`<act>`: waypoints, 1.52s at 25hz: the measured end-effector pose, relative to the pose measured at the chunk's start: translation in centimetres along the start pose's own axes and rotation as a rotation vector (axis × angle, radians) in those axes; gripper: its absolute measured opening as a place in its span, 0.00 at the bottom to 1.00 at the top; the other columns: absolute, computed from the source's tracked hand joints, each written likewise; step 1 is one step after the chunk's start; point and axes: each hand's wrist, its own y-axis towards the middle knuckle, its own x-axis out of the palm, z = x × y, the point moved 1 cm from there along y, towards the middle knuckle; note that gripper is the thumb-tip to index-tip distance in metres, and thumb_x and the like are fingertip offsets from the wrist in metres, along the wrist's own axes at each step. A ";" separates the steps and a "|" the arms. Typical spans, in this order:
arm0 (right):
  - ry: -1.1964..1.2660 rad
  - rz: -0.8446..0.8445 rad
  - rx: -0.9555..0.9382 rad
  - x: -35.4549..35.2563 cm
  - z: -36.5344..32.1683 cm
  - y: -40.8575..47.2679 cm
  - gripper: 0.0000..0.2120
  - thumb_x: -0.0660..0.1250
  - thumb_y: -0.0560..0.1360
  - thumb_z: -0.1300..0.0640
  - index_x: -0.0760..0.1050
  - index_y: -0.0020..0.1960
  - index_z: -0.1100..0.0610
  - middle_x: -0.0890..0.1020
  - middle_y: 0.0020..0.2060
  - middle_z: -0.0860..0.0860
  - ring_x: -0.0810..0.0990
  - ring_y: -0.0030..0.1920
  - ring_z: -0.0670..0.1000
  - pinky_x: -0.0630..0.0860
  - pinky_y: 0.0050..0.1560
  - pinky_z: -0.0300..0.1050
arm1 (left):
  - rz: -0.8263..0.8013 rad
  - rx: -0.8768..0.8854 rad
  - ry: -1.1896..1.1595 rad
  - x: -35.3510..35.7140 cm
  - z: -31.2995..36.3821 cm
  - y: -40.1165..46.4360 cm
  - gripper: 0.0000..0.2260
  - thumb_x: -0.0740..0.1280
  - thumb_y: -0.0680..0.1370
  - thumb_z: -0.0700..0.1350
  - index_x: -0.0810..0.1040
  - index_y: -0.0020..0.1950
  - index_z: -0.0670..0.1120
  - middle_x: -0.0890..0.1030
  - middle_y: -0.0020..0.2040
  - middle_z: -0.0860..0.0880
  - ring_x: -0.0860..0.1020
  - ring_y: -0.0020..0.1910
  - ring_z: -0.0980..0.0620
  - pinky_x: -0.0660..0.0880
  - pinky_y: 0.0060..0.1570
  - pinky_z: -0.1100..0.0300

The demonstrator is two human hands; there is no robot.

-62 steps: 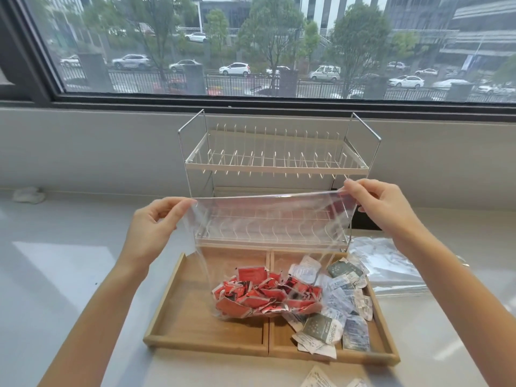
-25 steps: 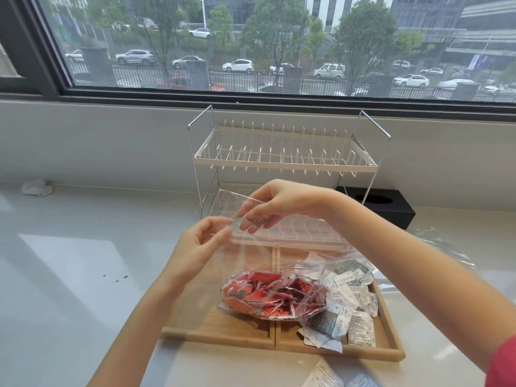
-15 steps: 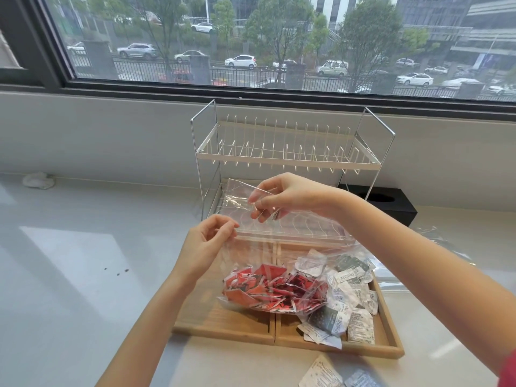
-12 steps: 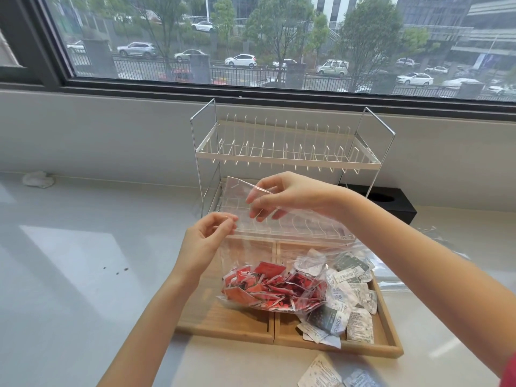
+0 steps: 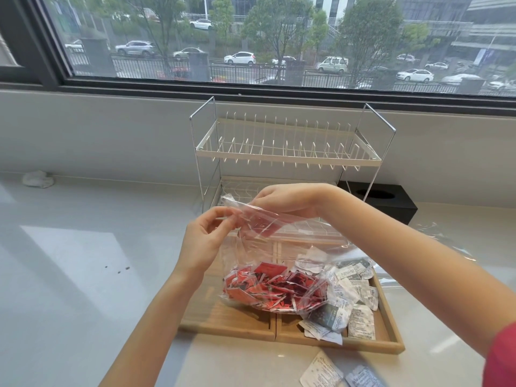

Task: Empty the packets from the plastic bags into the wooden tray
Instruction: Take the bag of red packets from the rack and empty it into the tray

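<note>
Pale desk (image 5: pixel 83 275) under a wide window (image 5: pixel 251 37); street with parked cars outside. White wire rack (image 5: pixel 287 152), two tiers, stands at the back against the wall; black box (image 5: pixel 391 202) just right of it. Crumpled tissue (image 5: pixel 37 178) far left by the wall.

Wooden tray (image 5: pixel 391 331), two compartments, sits in front of the rack. Right compartment holds a pile of white and dark packets (image 5: pixel 349 303). Two more loose packets (image 5: pixel 321 372) lie on the desk in front of the tray.

Clear bag (image 5: pixel 279 247) is held upright over the tray, its bottom resting across the divider, full of red packets (image 5: pixel 270 289). Left hand (image 5: pixel 203 244): fingers pinching the bag's top edge at the left corner. Right hand (image 5: pixel 287 199): fingers curled, pinching the same top edge from behind. Empty plastic (image 5: pixel 435 233) lies right of the tray.
</note>
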 end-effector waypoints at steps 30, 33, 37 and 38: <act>0.218 0.014 -0.020 -0.1 1.8 0.0 0.05 0.62 0.75 0.63 0.77 0.43 0.61 0.79 0.25 0.45 0.76 0.27 0.41 0.72 0.39 0.37 | -0.145 -0.004 -0.111 -0.1 0.3 -0.9 0.10 0.67 0.71 0.38 0.76 0.49 0.48 0.79 0.43 0.50 0.79 0.41 0.61 0.75 0.43 0.70; 0.188 0.003 -0.088 0.2 0.9 -0.6 0.08 0.60 0.76 0.67 0.78 0.43 0.61 0.80 0.27 0.46 0.77 0.28 0.41 0.74 0.40 0.35 | -0.181 0.010 -0.129 0.1 0.4 -0.9 0.09 0.65 0.73 0.36 0.75 0.51 0.46 0.80 0.45 0.50 0.79 0.44 0.61 0.75 0.43 0.70; 0.315 0.117 -0.220 -0.8 -0.2 -2.1 0.08 0.59 0.75 0.69 0.75 0.45 0.60 0.77 0.31 0.50 0.74 0.32 0.45 0.76 0.39 0.34 | -0.178 -0.009 -0.056 -0.4 -0.2 -1.0 0.10 0.63 0.74 0.35 0.75 0.50 0.49 0.78 0.46 0.53 0.78 0.42 0.66 0.73 0.41 0.73; 0.332 0.151 -0.238 -1.5 -0.6 -2.5 0.08 0.59 0.75 0.68 0.75 0.45 0.60 0.76 0.33 0.52 0.74 0.34 0.46 0.76 0.41 0.36 | -0.155 -0.024 -0.047 -0.5 -0.4 -1.2 0.10 0.63 0.74 0.36 0.75 0.50 0.50 0.78 0.47 0.54 0.78 0.42 0.67 0.72 0.41 0.74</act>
